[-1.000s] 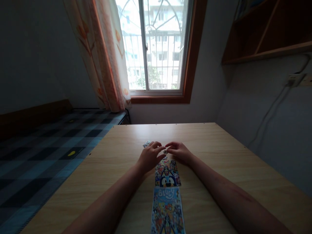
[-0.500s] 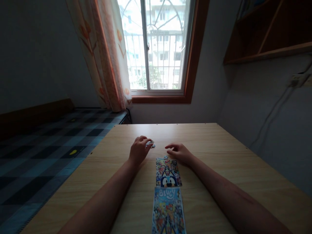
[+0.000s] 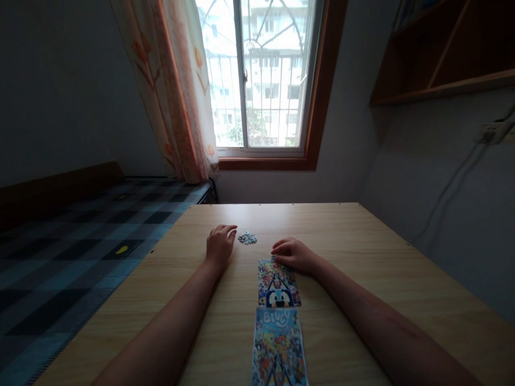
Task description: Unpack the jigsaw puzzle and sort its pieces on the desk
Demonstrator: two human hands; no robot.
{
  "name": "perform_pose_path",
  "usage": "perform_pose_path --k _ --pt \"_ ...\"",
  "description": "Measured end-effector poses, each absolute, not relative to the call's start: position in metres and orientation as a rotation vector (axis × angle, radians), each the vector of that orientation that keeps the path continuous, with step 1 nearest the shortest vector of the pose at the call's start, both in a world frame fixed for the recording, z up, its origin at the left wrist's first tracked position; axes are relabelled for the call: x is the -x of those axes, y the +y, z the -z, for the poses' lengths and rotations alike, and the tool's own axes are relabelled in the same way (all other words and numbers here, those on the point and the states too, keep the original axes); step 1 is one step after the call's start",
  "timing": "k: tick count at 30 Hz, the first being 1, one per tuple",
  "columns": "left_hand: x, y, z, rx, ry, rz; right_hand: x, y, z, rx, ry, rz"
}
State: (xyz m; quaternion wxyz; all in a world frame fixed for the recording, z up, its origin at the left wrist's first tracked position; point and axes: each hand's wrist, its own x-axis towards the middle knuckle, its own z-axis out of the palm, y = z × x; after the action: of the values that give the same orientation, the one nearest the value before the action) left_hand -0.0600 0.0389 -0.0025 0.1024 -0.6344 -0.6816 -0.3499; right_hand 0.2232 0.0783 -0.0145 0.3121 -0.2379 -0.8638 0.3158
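A partly joined colourful jigsaw (image 3: 278,283) with a blue cartoon dog lies mid-table. Just below it lies a printed picture card (image 3: 279,346) of the same design. My right hand (image 3: 293,253) rests at the jigsaw's top edge, fingers curled and pressed on the top pieces. My left hand (image 3: 219,244) lies on the table left of a small heap of loose pieces (image 3: 247,237), fingers loosely curled, a small gap apart from the heap. Whether it holds a piece is hidden.
The wooden table (image 3: 362,268) runs to a wall at the right and far side. A bed with a checked blue cover (image 3: 80,241) stands close on the left. A window (image 3: 265,75) with a curtain (image 3: 177,91) is ahead, and a shelf (image 3: 442,53) hangs upper right.
My left hand left my right hand, went to the loose heap, then drew back left of it. My right hand settled onto the jigsaw's top edge.
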Motion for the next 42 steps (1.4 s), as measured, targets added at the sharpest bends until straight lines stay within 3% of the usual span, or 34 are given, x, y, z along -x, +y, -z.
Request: perform_pose_path --k 9,17,29,42 --pt "0.038 0.028 -0.009 1.947 -1.806 1.036 -0.225 0.083 0.015 0.655 -2.365 -0.617" --pt "0.007 0.015 -0.011 2.373 -1.604 0.842 -0.230 0.083 0.010 0.797 -2.393 -0.432" --pt "0.000 0.011 -0.013 2.472 -1.615 0.839 -0.237 0.083 -0.003 1.037 -2.453 -0.598" --pt "0.001 0.011 -0.011 2.464 -1.606 0.836 -0.236 0.079 -0.007 1.236 -2.444 -0.473"
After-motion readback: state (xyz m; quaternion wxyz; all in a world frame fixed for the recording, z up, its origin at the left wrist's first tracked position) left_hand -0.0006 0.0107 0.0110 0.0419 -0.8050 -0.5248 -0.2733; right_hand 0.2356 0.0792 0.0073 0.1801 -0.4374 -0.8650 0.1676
